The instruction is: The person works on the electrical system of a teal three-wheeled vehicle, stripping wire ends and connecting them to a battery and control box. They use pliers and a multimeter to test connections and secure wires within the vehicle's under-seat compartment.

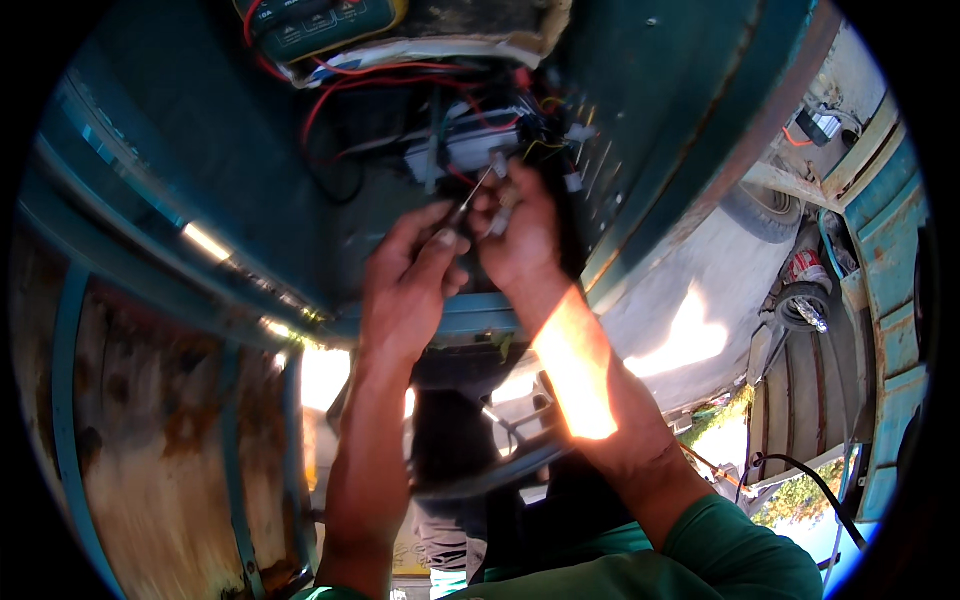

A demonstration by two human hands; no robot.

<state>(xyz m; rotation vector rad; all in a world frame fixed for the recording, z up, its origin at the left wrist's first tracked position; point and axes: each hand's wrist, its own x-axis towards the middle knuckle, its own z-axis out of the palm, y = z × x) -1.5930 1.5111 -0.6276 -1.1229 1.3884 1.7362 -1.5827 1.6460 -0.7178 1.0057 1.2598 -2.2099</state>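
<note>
Both hands meet inside a teal metal compartment, close to a bundle of wires. My left hand (405,265) is closed on a small screwdriver (475,195), its thin shaft slanting up to the right. The shaft's tip is at a small white plug connector (500,165), which the fingers of my right hand (525,235) pinch. Another pale piece (501,219) shows by the right fingers, too blurred to name. Just beyond the hands lies a silver box-shaped unit (450,145) with red, black and yellow wires (545,110) around it.
A multimeter (330,22) with a yellow rim rests at the top on a worn ledge. Red leads (385,80) run across below it. Teal compartment walls (690,130) rise on both sides, with a front lip (475,315) under my wrists. A tyre (765,210) stands far right.
</note>
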